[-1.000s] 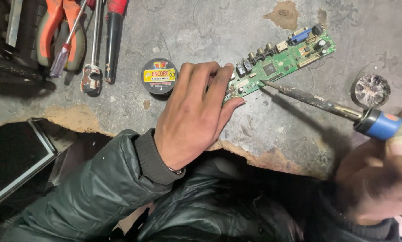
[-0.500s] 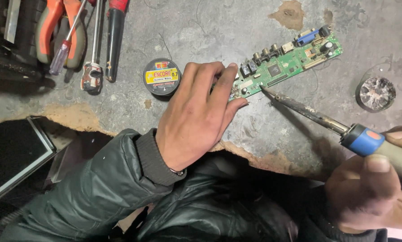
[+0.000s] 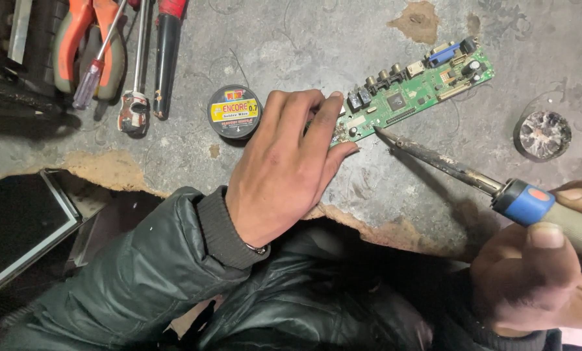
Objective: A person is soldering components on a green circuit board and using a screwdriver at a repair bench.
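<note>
While the left hand lies flat, fingers pressed on the near end of the green circuit board on the grey bench, the right hand is closed around a soldering iron. Its tip touches the board's lower edge. A solder reel sits just left of the left hand; pliers lie well apart.

Dim, cool light from above; the counter is evenly lit and sharp, deep shadow fills the lower frame
</note>
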